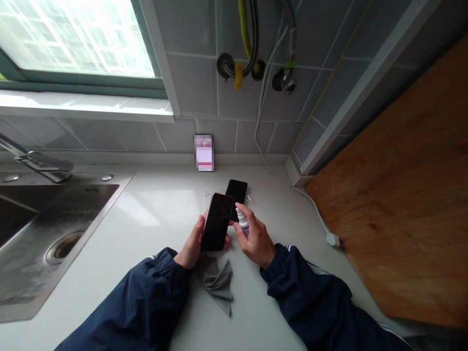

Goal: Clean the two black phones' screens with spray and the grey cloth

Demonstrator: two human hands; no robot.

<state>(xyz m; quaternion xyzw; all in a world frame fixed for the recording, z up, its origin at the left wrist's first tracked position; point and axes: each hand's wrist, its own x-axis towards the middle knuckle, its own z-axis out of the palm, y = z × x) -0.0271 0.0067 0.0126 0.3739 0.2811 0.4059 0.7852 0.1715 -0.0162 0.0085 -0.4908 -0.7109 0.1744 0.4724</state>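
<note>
My left hand (pixel 190 246) grips a black phone (pixel 217 222) by its edge, screen up, above the white countertop (pixel 153 214). My right hand (pixel 255 237) is closed round a small white spray bottle (pixel 242 220), its nozzle close to the phone's right edge. A second black phone (pixel 237 191) lies flat on the counter just behind, on a clear plastic sleeve. A grey cloth (pixel 218 280) lies crumpled on the counter under my wrists.
A steel sink (pixel 44 234) with a tap (pixel 40 161) fills the left. A small box (pixel 204 152) leans against the tiled wall. A white cable (pixel 292 187) runs along the counter to a plug (pixel 332 239). A wooden surface (pixel 402 195) lies at the right.
</note>
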